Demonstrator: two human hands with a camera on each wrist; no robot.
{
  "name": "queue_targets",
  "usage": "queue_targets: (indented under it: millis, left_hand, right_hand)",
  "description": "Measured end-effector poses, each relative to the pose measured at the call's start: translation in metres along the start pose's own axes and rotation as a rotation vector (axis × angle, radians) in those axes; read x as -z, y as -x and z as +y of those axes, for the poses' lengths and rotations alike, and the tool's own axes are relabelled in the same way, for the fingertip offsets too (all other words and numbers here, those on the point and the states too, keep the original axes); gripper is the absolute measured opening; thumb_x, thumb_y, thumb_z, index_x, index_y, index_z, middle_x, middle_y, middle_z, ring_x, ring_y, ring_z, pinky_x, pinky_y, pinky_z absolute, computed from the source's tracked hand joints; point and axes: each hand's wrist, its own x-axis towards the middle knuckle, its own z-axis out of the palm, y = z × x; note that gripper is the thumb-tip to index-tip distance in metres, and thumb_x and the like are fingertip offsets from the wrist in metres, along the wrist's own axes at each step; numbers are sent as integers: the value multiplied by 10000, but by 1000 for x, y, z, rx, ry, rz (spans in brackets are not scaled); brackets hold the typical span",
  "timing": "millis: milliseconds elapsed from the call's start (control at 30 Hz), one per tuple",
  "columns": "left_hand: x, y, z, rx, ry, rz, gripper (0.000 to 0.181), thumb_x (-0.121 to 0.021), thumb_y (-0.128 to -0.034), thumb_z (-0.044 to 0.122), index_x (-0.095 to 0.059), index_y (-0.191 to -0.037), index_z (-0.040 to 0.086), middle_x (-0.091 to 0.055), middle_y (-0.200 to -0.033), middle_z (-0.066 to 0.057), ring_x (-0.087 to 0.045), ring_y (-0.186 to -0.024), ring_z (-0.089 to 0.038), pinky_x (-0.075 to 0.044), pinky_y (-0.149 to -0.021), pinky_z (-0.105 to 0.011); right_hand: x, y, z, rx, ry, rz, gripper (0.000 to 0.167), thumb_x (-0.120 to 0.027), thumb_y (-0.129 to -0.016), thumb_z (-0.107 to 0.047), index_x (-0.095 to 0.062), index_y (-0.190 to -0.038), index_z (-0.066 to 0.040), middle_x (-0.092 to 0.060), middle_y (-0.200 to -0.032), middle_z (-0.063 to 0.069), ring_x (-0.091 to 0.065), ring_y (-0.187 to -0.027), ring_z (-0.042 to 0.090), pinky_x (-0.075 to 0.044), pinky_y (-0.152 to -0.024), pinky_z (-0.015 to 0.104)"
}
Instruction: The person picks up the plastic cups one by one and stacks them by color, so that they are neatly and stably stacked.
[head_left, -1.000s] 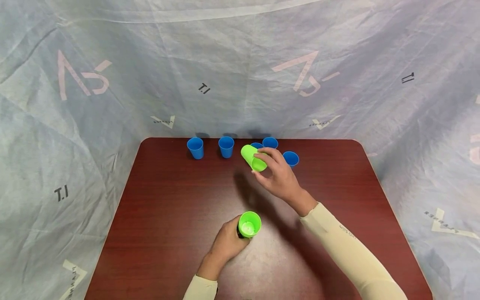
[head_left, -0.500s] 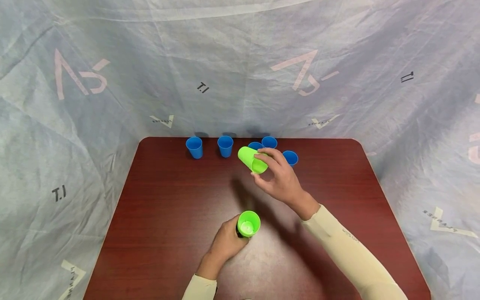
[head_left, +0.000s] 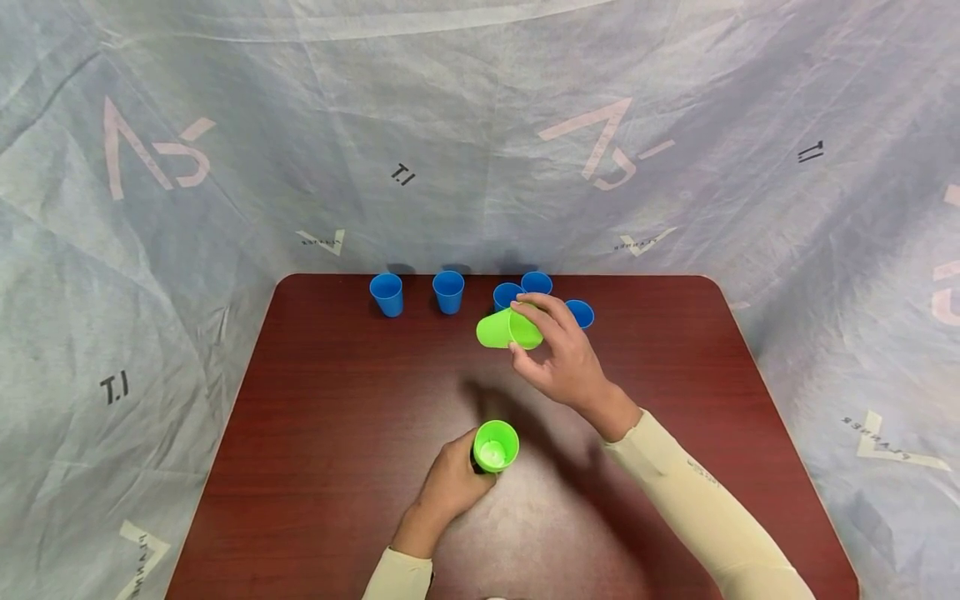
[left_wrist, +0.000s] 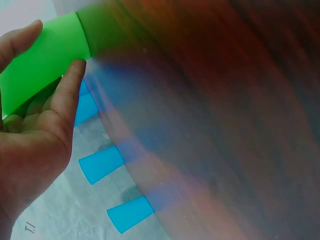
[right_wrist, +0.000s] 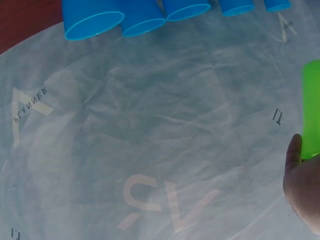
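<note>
A makeshift, studio-like booth (head_left: 52, 283) surrounds a dark red wood-grained table (head_left: 322, 417), with creased grey sheets (head_left: 480, 83) hanging on three sides, printed with pale logos (head_left: 141, 144) and black lettering (head_left: 115, 387)

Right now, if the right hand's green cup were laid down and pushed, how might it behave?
The green cup would probably roll in a curve, since its sides are round and tapered. It seems fairly stiff, looking undented where the right hand grips it. It may be light, being held only near its rim.
</note>
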Motion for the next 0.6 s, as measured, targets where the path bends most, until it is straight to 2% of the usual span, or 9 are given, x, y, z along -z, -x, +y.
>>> queue_targets:
  millis: [167, 300, 400, 533, 600]
  left_hand:
    - [-1, 1, 0, 2, 17, -4, 527, -846, -760, 17, -697, -1242, 171, -779, -1151, 7, -722, -1103, -163, -573, -991, -454]
    - [0, 1, 0, 3, 22, -7, 519, -847, -761, 17, -695, -1232, 176, -776, -1137, 12, -721, -1094, -165, -571, -985, -456]
    - [0, 1, -1, -1, 16, -1, 530, -846, -766, 19, -689, -1248, 172, -776, -1147, 2, -723, -1108, -178, -570, -991, -465]
    - [0, 1, -1, -1, 13, 0, 528, -846, -769, 21, -688, -1251, 170, -777, -1153, -5, -724, -1110, -180, -570, -994, -463]
    - [0, 1, -2, 3, 10, -1, 513, -848, -772, 28, -690, -1239, 170, -778, -1144, -5, -724, -1098, -176, -570, -988, -457]
  right_hand:
    - [1, 2, -2, -2, -27, -16, 512, -666, -932, -211, -628, -1402, -12, -599, -1416, 194, -594, -1266, 310, -540, -980, 389]
    - [0, 4, -3, 11, -50, -20, 493, -540, -1048, -339, -633, -1390, 4, -599, -1408, 199, -582, -1242, 299, -539, -767, 333]
    - [-1, 6, -4, 18, -65, -22, 551, -443, -1095, -424, -643, -1378, 4, -608, -1387, 194, -581, -1225, 291, -525, -744, 317]
    - [-2, 8, -8, 24, -78, -20, 565, -400, -1107, -438, -653, -1373, -9, -627, -1361, 184, -592, -1221, 292, -520, -929, 369]
    - [-2, 9, -10, 37, -86, -15, 557, -387, -1113, -420, -655, -1369, -4, -639, -1349, 187, -599, -1215, 298, -512, -960, 366]
